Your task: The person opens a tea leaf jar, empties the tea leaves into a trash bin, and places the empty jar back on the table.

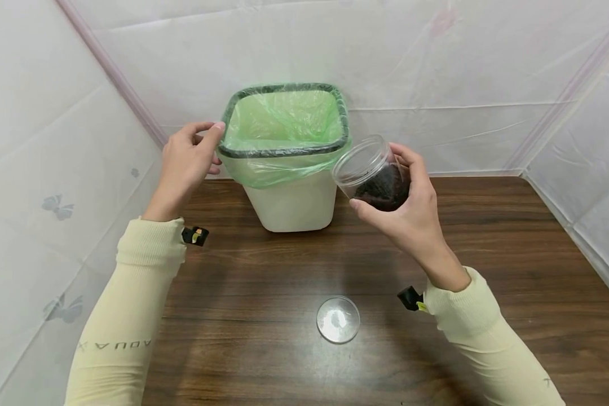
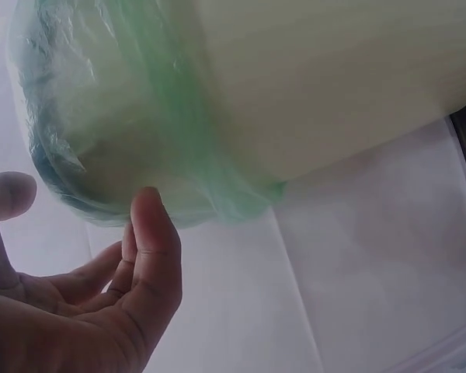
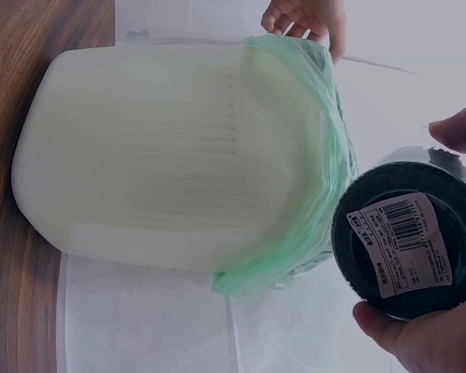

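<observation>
My right hand [image 1: 413,208] grips a clear jar [image 1: 373,175] with dark, loose-looking contents. The jar leans, its uncovered mouth toward the bin, and the contents lie at its lower end. A printed barcode label [image 3: 404,241] shows on the jar's base in the right wrist view. The white bin [image 1: 294,203] stands upright with a green bag [image 1: 289,121] lining it, folded over the dark rim. At the bin's left side is my left hand [image 1: 188,158], thumb tip right at the rim, fingers loosely bent with a gap between thumb and fingers in the left wrist view.
A round clear lid [image 1: 338,320] lies flat on the dark wooden table [image 1: 254,293], nearer me than the bin. Whitish sheeting [image 1: 467,73] hangs behind the table and along both sides. Each sleeve cuff has a small black device beside it.
</observation>
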A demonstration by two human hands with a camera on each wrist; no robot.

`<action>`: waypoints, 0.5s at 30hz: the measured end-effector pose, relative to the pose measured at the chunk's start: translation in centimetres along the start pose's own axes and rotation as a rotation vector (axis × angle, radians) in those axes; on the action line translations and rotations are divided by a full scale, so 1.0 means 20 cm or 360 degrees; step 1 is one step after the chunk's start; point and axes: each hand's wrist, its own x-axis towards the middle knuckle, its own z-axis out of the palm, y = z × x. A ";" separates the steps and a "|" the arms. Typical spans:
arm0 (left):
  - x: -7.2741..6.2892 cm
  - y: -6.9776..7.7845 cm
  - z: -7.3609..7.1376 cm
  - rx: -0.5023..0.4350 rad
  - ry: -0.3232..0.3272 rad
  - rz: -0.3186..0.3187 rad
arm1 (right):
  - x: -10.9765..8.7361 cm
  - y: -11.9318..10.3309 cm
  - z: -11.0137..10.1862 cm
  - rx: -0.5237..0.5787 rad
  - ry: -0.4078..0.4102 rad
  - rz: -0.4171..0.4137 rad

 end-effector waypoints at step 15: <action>0.04 0.06 0.00 0.0167 -0.0071 -0.0052 | 0.04 0.00 0.02 -0.0048 0.0063 -0.0117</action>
